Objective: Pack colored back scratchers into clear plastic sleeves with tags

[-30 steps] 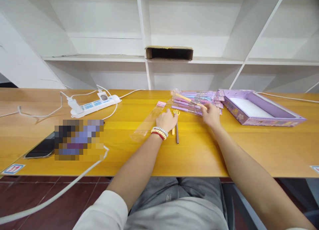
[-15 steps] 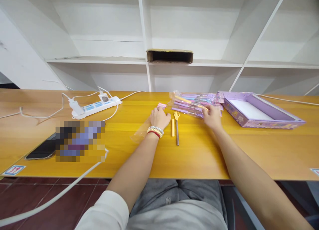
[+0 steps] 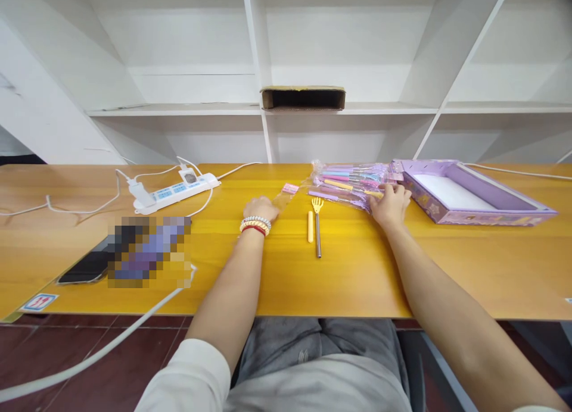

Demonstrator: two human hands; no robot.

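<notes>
My left hand [image 3: 260, 209], with bracelets at the wrist, rests on a clear plastic wrapper with a pink label [image 3: 290, 189]; its fingers are curled and partly hidden. To its right lie a short yellow stick [image 3: 310, 227] and a tool with a yellow claw-shaped head and metal rod [image 3: 318, 227]. My right hand [image 3: 390, 205] is at the right end of a pile of plastic-wrapped purple, blue, pink and yellow items [image 3: 346, 180], its fingers bent against a packet with a yellow piece. Whether it grips that packet is unclear.
A purple open box [image 3: 487, 217] with a white inside stands at the right. To the left are a white power strip [image 3: 176, 193] with cables, a black phone [image 3: 84, 269] and a blurred patch. Behind the table, a cardboard box [image 3: 304, 98] sits on white shelves [image 3: 179, 109].
My left hand has moved left, uncovering more of the wrapper beside the pink label. My right hand has shifted slightly right, and the yellow pieces in the pile lie a little differently.
</notes>
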